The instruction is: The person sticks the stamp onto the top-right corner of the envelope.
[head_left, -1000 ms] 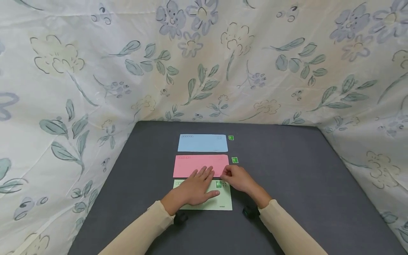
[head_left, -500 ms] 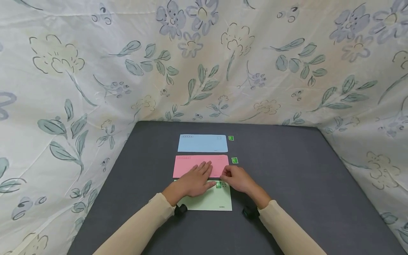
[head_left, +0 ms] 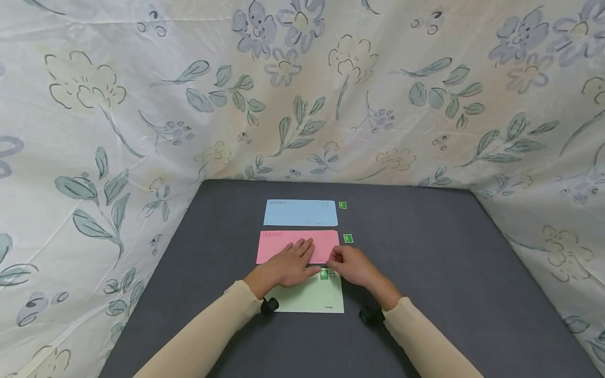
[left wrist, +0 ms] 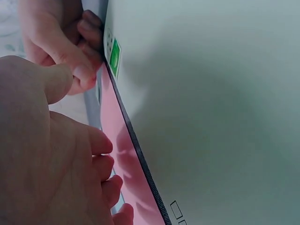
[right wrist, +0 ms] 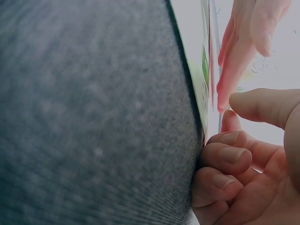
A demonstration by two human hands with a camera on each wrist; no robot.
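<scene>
Over the pink envelope [head_left: 274,241] and the top of the green envelope [head_left: 307,299] is my left hand [head_left: 285,266], its fingers straight and slightly spread. Whether it presses on the paper cannot be told. My right hand [head_left: 352,265] is at the green envelope's top right corner, by the pink one's lower edge. Its fingers [right wrist: 225,159] are curled and its thumb lies near the index fingertip, with no thing visible between them. A green postage stamp [head_left: 324,274] sits on the green envelope near that corner, beside a printed dotted mark. My left hand hides part of both envelopes.
A blue envelope [head_left: 300,212] lies at the back, with a loose green stamp [head_left: 342,205] to its right. Another green stamp [head_left: 348,238] lies right of the pink envelope. The dark table [head_left: 425,262] is bordered by floral cloth [head_left: 302,105].
My left hand has shifted a little away from my body, off the middle of the green envelope, uncovering more of it. My right hand has stayed in place.
</scene>
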